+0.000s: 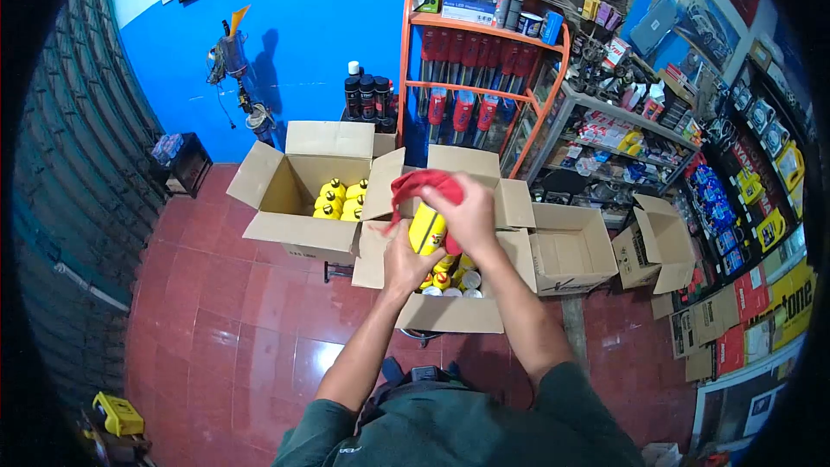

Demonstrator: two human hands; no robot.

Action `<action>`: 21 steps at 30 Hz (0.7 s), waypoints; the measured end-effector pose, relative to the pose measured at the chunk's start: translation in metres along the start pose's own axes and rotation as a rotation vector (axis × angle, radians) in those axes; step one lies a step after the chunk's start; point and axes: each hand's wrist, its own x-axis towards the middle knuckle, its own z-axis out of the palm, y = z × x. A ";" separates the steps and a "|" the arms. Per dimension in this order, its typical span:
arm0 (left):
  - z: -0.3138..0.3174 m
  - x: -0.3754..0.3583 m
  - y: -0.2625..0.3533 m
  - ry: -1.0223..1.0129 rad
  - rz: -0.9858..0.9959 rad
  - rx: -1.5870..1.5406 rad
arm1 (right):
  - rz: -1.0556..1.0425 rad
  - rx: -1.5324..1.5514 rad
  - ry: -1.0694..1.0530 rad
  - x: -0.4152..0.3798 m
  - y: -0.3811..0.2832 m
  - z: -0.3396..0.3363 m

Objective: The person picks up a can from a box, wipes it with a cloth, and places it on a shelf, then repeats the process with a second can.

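My left hand (405,261) is wrapped round the lower part of a yellow bottle (426,230), which is tilted above an open cardboard box (450,316). A red cloth (430,182) is gripped in my right hand (471,216) and drapes over the bottle's upper end, hiding it. Below my hands, that box holds several yellow bottles (442,280) and white-topped cans (471,279). To the left, a second open box (303,238) has several yellow bottles (331,197) with black caps standing in it.
Two more open boxes (571,246) (661,242) stand on the right. An orange rack (484,86) with red-packaged items and a cluttered grey shelf (622,108) rise behind. Dark spray cans (367,95) stand by the blue wall. A small dark stool (183,164) is at far left.
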 end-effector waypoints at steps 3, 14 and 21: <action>0.010 0.004 -0.005 -0.097 0.028 -0.126 | 0.455 0.655 0.192 0.008 0.032 -0.028; 0.084 0.009 0.061 -0.465 -0.192 -0.902 | 0.918 0.902 0.266 -0.107 0.138 -0.176; 0.236 -0.032 0.129 -0.481 -0.202 -0.817 | 0.564 0.937 0.439 -0.153 0.125 -0.236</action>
